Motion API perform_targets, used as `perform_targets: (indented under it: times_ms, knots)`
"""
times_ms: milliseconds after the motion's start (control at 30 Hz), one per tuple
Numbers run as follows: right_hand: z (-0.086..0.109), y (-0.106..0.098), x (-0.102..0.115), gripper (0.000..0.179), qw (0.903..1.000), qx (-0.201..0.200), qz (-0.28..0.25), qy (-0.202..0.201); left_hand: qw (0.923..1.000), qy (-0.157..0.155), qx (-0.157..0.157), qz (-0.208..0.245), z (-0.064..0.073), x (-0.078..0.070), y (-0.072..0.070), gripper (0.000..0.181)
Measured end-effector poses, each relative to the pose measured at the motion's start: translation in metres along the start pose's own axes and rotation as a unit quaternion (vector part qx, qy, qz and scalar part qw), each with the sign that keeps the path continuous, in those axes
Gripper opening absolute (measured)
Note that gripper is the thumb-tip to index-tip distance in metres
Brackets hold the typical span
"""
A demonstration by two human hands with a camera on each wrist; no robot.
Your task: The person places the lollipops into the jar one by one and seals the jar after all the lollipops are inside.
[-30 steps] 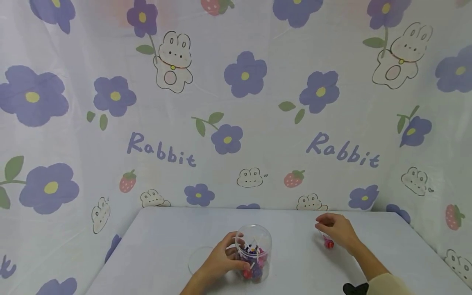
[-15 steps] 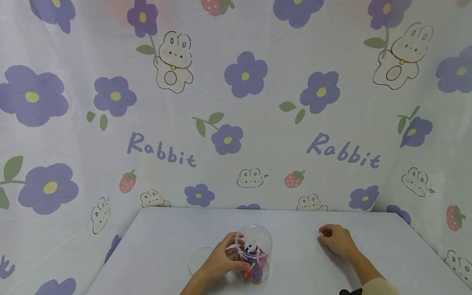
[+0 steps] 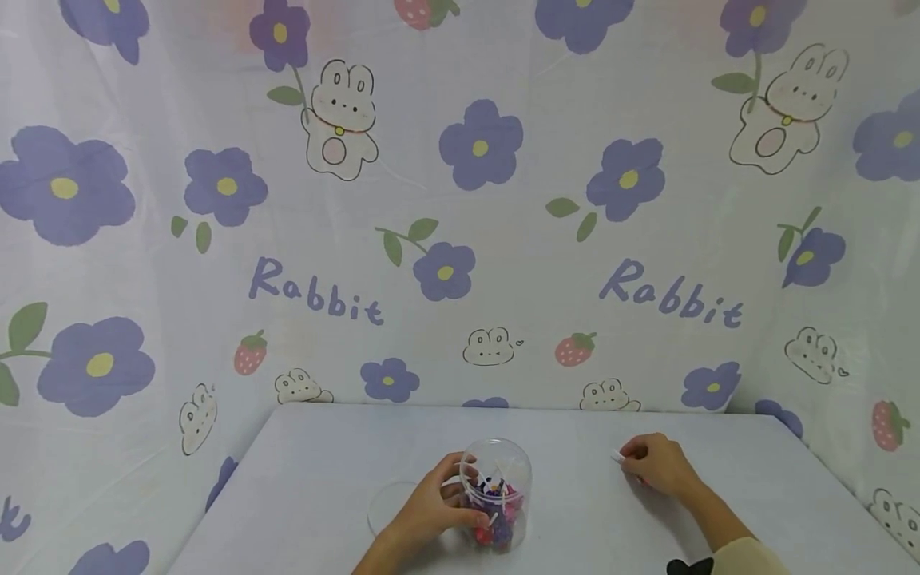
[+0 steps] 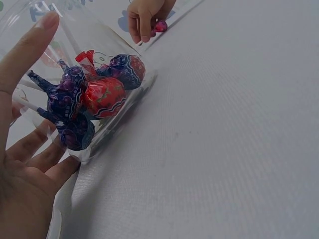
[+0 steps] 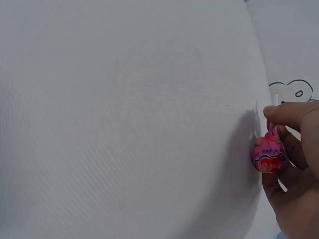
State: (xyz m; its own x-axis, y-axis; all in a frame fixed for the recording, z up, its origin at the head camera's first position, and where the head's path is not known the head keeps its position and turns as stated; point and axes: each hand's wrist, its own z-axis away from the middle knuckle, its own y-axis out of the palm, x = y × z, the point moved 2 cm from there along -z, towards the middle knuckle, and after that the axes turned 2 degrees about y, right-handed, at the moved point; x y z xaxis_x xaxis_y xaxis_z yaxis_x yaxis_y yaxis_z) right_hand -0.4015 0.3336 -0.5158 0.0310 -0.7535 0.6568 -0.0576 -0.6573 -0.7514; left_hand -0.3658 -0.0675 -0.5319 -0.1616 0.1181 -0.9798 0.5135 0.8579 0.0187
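My left hand point(image 3: 431, 507) grips a clear plastic jar point(image 3: 513, 523) from its left side, thumb in front and fingers behind. Inside the jar are several wrapped lollipops, among them a red one point(image 4: 104, 98) and a dark purple one point(image 4: 67, 94), their white sticks pointing up. To the right, over the back part of the table, my right hand point(image 3: 661, 467) pinches a pink lollipop point(image 5: 269, 154) by its stick between thumb and fingers. In the head view that lollipop's head is mostly hidden by the hand, with the white stick tip point(image 3: 616, 456) showing.
A clear round lid point(image 3: 381, 497) lies on the white table point(image 3: 323, 447) left of the jar, partly behind my left forearm. A curtain point(image 3: 503, 216) with flowers and rabbits hangs right behind the table's back edge.
The right hand has taken hold of the pink lollipop more closely, its head now tucked behind the fingers and the stick showing at the left. The left hand and jar stay put.
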Motion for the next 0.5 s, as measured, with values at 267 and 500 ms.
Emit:
perform_targets:
  times_ms: [267, 500]
  knots:
    - [-0.001, -0.015, 0.002, 0.02, 1.0, 0.004, -0.004, -0.007, 1.0, -0.004, -0.001, -0.006, 0.001, -0.002, 0.001, 0.087]
    - [0.004, -0.026, 0.012, 0.011, 0.9989, -0.007, 0.023, -0.04, 0.9999, -0.006, -0.003, -0.008, 0.0, -0.001, 0.001, 0.087]
